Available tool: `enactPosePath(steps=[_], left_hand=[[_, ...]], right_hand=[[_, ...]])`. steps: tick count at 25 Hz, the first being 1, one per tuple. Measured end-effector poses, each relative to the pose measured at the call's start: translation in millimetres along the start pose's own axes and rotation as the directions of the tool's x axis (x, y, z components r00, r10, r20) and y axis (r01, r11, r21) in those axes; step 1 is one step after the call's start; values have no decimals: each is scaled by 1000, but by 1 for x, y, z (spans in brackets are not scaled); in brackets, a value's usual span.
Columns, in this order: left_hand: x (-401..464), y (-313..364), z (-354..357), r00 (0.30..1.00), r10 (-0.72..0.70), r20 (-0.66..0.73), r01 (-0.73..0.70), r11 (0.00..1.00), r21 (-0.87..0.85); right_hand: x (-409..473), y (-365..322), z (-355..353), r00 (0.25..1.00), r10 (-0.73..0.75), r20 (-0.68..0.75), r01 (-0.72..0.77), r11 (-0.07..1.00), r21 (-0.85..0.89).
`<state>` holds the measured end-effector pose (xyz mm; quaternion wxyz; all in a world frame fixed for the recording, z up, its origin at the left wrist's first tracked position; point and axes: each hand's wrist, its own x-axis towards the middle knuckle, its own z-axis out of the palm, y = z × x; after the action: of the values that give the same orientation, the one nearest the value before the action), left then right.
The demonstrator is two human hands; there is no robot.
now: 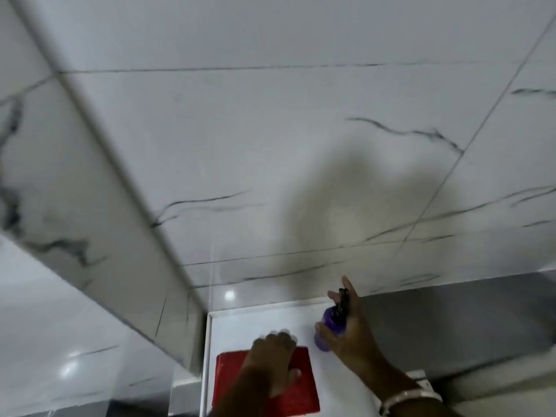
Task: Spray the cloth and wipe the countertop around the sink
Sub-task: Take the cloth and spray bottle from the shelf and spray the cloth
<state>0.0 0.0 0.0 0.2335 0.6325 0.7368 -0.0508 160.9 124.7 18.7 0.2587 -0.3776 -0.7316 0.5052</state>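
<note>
A red cloth lies flat on the white countertop at the bottom of the head view. My left hand rests palm down on the cloth, fingers blurred at the far edge. Just to the right, my right hand holds a purple spray bottle with a dark nozzle, standing on or just above the countertop beside the cloth. A pale bracelet sits on my right wrist. The sink is out of view.
White marble-look wall tiles with dark veins fill most of the view. A tiled ledge juts out on the left, close to the counter's corner. A grey panel runs along the right behind the counter.
</note>
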Motion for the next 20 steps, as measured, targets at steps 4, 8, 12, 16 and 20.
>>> enactPosePath(steps=[4, 8, 12, 16, 20], left_hand=[[11, 3, 2, 996, 74, 43, -78, 994, 82], [0, -9, -6, 996, 84, 14, -83, 995, -59], [-45, -17, -11, 956, -182, -228, -7, 768, -641], [-76, -15, -52, 836, -468, -285, -201, 222, -954], [-86, 1, -104, 754, -587, -295, -417, -81, -905]], right_hand=[[-3, 12, 9, 999, 15, -50, -10, 995, 101], [0, -11, 0, 999, -47, 7, 46, 989, 140], [-13, -57, -17, 991, -128, 29, 119, 971, 209], [-31, -93, -30, 971, -222, 83, 187, 932, 311], [-51, -115, -31, 959, -217, 180, 150, 934, 323]])
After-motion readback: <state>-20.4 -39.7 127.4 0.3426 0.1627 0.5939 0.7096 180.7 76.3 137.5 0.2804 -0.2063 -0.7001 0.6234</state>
